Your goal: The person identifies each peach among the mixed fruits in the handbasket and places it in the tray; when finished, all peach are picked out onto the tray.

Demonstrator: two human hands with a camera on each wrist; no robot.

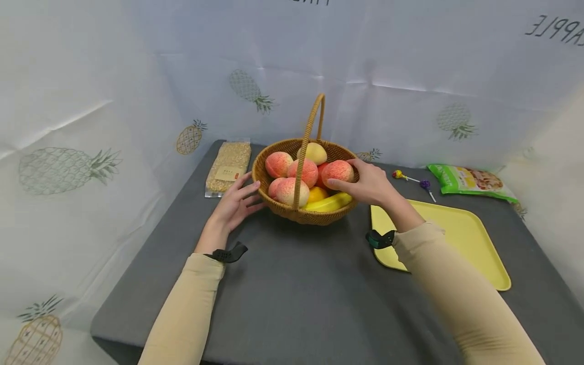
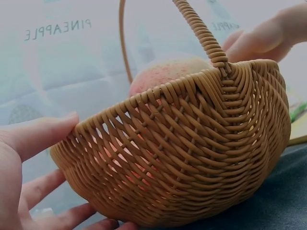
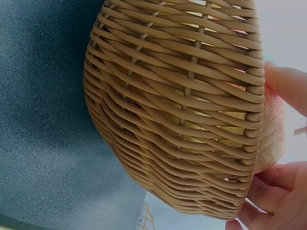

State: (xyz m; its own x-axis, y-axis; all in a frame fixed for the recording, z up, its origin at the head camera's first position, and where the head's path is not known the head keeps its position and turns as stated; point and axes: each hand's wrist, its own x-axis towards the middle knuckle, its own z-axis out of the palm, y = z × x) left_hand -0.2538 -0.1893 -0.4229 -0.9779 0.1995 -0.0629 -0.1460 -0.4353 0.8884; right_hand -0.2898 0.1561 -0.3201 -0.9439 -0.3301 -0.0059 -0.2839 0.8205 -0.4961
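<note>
A wicker basket (image 1: 315, 218) with a tall arched handle (image 1: 310, 121) stands on the dark grey table. Several peaches (image 1: 306, 173), a yellow banana (image 1: 329, 203) and a pale yellow round fruit (image 1: 314, 152) fill it. On its left side rests my left hand (image 1: 233, 205), fingers spread and nearly straight; the left wrist view shows the thumb at the rim and fingers lower on the weave. At the right rim, my right hand (image 1: 371, 182) holds a pink peach (image 1: 338, 173) between thumb and fingers. In the right wrist view, the weave hides part of that peach (image 3: 272, 129).
A clear packet of grains (image 1: 230, 165) lies left of the basket. To the right is a yellow tray (image 1: 456, 228), partly under my right forearm. Behind it lie a yellow-red lollipop (image 1: 398, 174), a purple lollipop (image 1: 426, 185) and a green snack bag (image 1: 474, 182).
</note>
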